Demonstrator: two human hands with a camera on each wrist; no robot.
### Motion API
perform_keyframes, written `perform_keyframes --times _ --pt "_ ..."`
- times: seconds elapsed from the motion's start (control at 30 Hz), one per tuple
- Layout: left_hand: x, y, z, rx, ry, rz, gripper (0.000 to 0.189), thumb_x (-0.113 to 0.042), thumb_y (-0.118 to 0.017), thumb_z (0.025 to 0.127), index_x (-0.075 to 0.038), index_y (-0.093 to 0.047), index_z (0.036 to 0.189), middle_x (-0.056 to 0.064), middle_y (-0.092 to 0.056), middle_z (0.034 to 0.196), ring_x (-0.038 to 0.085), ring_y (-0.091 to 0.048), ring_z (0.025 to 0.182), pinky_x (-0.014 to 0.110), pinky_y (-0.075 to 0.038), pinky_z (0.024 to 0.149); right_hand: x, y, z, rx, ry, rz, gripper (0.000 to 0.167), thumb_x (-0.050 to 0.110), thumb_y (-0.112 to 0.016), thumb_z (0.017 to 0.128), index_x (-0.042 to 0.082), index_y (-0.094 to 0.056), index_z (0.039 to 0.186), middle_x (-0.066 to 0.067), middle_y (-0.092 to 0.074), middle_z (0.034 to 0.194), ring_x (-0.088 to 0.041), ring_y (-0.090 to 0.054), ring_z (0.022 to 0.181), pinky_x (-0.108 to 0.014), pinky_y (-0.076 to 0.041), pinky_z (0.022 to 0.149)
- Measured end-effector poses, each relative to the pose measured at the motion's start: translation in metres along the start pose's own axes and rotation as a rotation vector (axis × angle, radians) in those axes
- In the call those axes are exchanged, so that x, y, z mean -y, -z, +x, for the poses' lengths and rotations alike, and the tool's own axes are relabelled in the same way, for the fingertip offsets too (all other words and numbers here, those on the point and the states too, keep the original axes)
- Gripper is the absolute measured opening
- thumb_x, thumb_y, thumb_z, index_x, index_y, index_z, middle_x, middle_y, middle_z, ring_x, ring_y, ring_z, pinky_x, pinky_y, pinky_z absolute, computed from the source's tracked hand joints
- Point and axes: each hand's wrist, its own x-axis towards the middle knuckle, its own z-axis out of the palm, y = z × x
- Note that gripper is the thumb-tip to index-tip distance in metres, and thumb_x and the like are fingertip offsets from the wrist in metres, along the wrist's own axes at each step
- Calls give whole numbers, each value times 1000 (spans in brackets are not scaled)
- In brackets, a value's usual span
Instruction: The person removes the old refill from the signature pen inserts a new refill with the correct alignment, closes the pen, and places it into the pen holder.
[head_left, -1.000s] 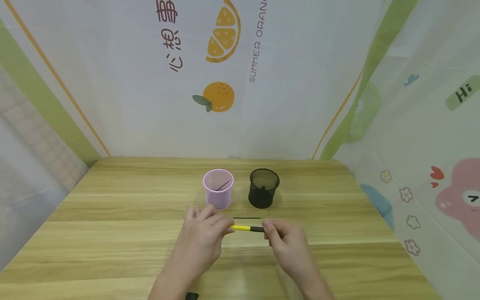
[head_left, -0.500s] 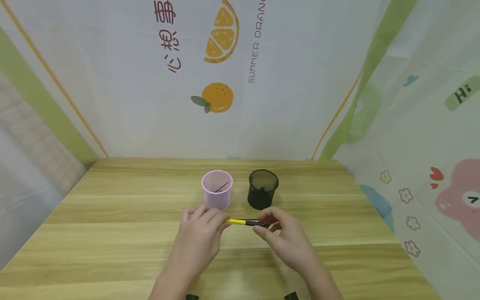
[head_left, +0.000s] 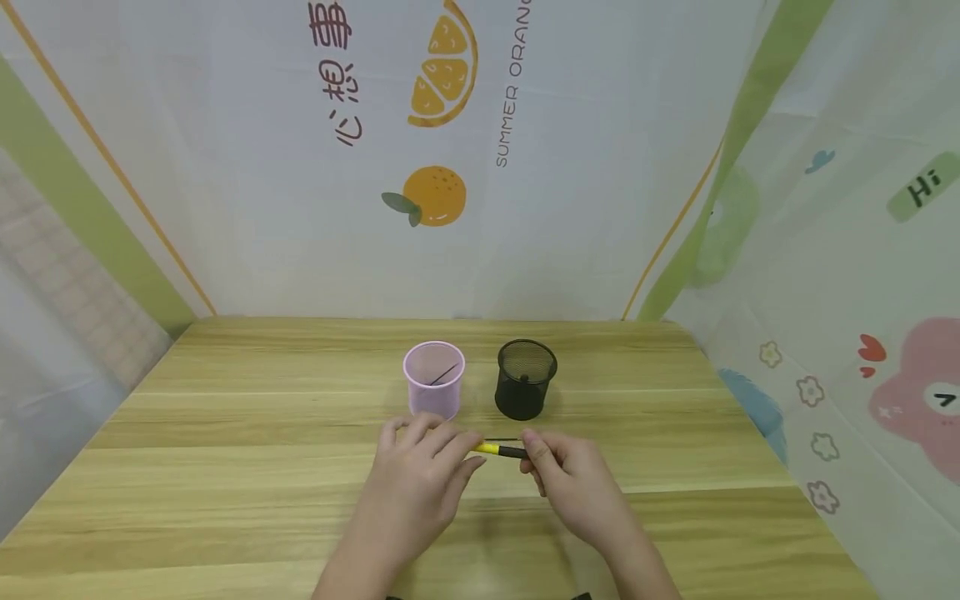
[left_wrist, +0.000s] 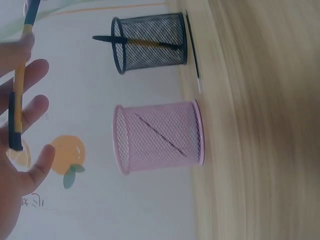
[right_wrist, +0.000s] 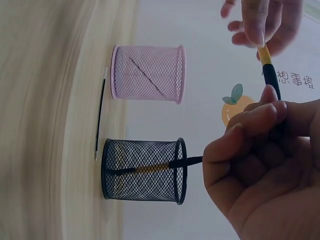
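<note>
A yellow-and-black pen is held level between both hands above the table. My left hand holds its yellow barrel, the thumb in front of it in the left wrist view and the other fingers spread. The pen's black clip lies by the left palm. My right hand pinches the black end with thumb and fingertips, hiding the tip. Behind the hands, a thin black pen refill lies on the table in front of the holders.
A pink mesh pen holder stands behind the left hand with a thin dark refill leaning inside. To its right, a black mesh pen holder contains a yellow-and-black pen. A printed cloth hangs behind the table.
My left hand has shifted right along the pen, so less yellow shows. The right thumb and fingers, spread around the black end half a second ago, now pinch it. The holders stay put.
</note>
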Motion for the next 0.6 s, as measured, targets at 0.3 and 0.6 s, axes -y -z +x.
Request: perform_keyframes --times 0.3,0.6 --pt "-2 3 -1 -4 10 -6 7 -26 -73 95 -18 -73 94 -12 -75 86 10 -62 87 51 -53 91 4 1 -6 0 26 -11 20 28 -67 106 12 -72 96 0 -63 80 -10 -54 70 -23 -46 62" --pt "-2 6 -2 77 68 3 5 -22 -76 95 -19 -72 92 -12 -76 87 10 -64 88 51 -53 94 7 1 -9 -16 101 2 15 10 -79 94 15 -69 103 -1 -68 84 -10 -59 75 -23 -48 68"
